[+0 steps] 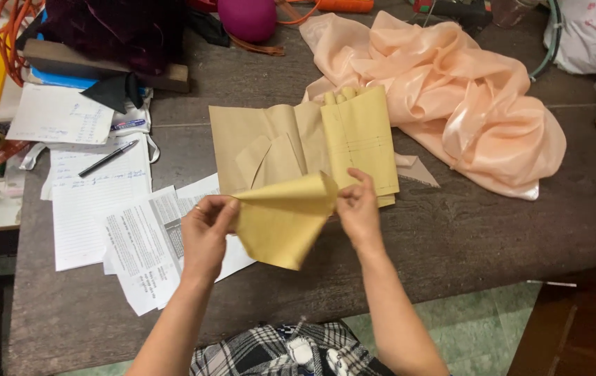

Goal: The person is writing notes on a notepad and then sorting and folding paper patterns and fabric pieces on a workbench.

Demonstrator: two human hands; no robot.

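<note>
Both hands are up over the front edge of the desk [493, 230], working one loose piece of yellow-tan paper [280, 223]. The left hand [206, 233] has its fingers closed in a pinch on the paper's left corner, thumb on top, ring showing. The right hand [358, 209] pinches the upper right edge, fingers curled shut on it. The sheet is curled over at the top and hangs in the air between them, not resting on the wood.

Looks to me like the piece is mid-fold or being turned over for a look, so I'd call this the handling-a-pattern-piece stage. Whatever comes after needs both pinches kept light, since thin paper like this creases or tears easily, and the piece has to stay clear of the stack behind it.

That stack of brown pattern paper [270, 146] lies flat near the middle of the desk, with a yellow marked piece [361, 136] on its right side. Just beyond, toward the far right corner, is a heap of peach satin fabric [465, 90]. Along the left edge are printed sheets [141, 244], lined paper [85, 209] and a black pen [108, 159]. A magenta ball [246, 17] sits at the far edge.
</note>
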